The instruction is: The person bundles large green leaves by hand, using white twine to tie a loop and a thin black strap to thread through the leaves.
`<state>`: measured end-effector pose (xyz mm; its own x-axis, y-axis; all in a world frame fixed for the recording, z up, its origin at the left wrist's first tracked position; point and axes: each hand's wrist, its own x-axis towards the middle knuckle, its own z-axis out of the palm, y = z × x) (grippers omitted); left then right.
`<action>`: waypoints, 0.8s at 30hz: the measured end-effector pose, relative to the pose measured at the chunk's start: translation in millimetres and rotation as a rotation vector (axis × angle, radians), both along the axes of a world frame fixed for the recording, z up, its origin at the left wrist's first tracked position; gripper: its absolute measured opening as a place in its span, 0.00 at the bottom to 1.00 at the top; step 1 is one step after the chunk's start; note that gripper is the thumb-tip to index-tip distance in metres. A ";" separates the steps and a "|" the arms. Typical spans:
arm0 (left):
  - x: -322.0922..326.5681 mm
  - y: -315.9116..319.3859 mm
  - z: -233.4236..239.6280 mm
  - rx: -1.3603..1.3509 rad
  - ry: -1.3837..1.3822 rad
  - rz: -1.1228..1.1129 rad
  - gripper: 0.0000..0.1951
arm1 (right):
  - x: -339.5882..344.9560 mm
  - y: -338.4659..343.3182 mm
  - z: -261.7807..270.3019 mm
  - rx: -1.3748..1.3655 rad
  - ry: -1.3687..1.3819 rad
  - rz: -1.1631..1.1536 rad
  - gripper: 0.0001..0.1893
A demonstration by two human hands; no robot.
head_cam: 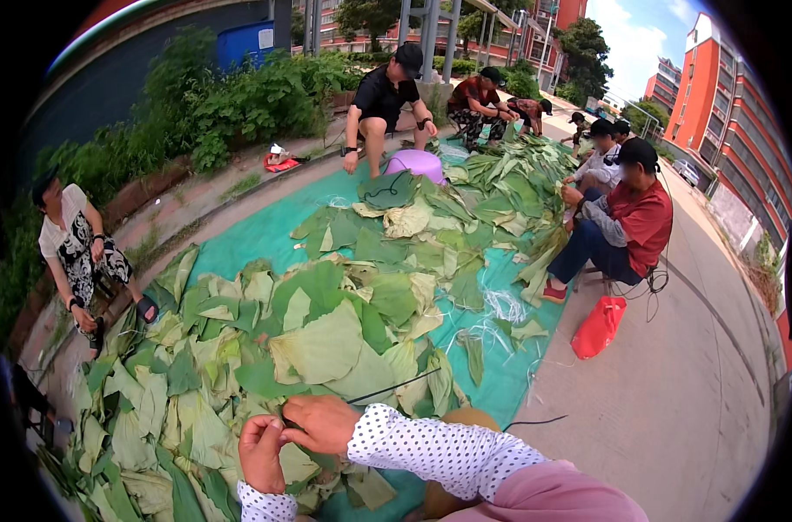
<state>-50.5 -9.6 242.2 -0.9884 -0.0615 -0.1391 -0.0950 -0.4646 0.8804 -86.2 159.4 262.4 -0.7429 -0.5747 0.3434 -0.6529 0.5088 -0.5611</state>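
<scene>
My left hand (pixel 262 450) is raised above the leaf pile, thumb and forefinger pinched together. Against its fingertips rests my right hand (pixel 324 423), its fingers bent downward. Something small and dark shows where the fingers meet, but I cannot make out what it is or which hand has it. Large green and pale dried leaves (pixel 321 346), like lotus leaves, lie heaped under and beyond both hands. A thin black cord (pixel 396 386) stretches over the leaves beside my right wrist.
Green sheeting (pixel 259 225) lies beneath the leaves, with white string (pixel 507 307) on it. Across the pile stands a purple basin (pixel 415 164). Several people sit along both sides, including a person in red (pixel 641 222) beside a red bag (pixel 598 328). Concrete pavement (pixel 670 391) borders the right.
</scene>
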 end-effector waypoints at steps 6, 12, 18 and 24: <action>2.7 6.8 11.4 -0.179 0.046 0.020 0.01 | 7.2 4.5 11.1 -0.143 -0.054 -0.097 0.15; 6.1 11.6 15.0 -0.166 0.095 0.026 0.02 | 8.0 4.7 8.5 -0.230 0.174 -0.053 0.12; 9.7 18.7 21.8 -0.233 0.162 0.043 0.02 | 14.9 7.2 14.6 -0.274 0.077 -0.080 0.12; 15.6 20.5 28.9 -0.198 0.171 0.025 0.03 | 21.4 9.6 16.4 -0.299 0.039 -0.073 0.12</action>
